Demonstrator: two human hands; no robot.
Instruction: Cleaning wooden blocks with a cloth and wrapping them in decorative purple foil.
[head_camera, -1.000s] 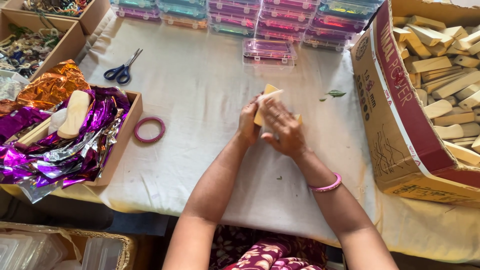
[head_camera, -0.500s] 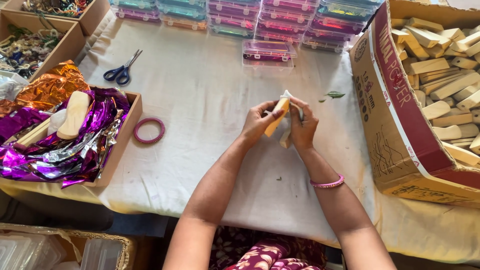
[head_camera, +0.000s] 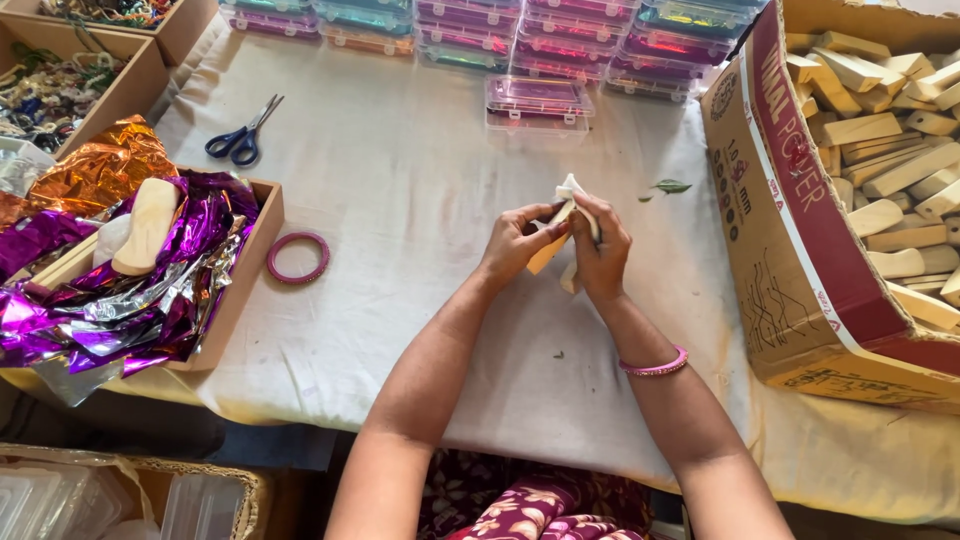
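Observation:
My left hand (head_camera: 515, 243) and my right hand (head_camera: 603, 250) meet over the middle of the white tablecloth (head_camera: 420, 190). Between them is a pale wooden piece (head_camera: 545, 256), held at a slant, with a white cloth (head_camera: 572, 187) wrapped over its upper end. My right hand's fingers press the cloth onto the wood; my left hand pinches the piece from the left. A pink bangle (head_camera: 655, 366) is on my right wrist.
A cardboard box (head_camera: 790, 250) of wooden pieces stands at right. At left, a box (head_camera: 245, 270) holds purple and orange foil and a wooden piece. Scissors (head_camera: 243, 133), a red ring (head_camera: 297, 258), a green leaf (head_camera: 670, 186) and rows of clear plastic cases (head_camera: 540, 100) lie on the cloth.
The wooden piece has turned from flat in my fingers to slanted, and the white cloth has come over its upper end. Both hands stayed at the table's middle.

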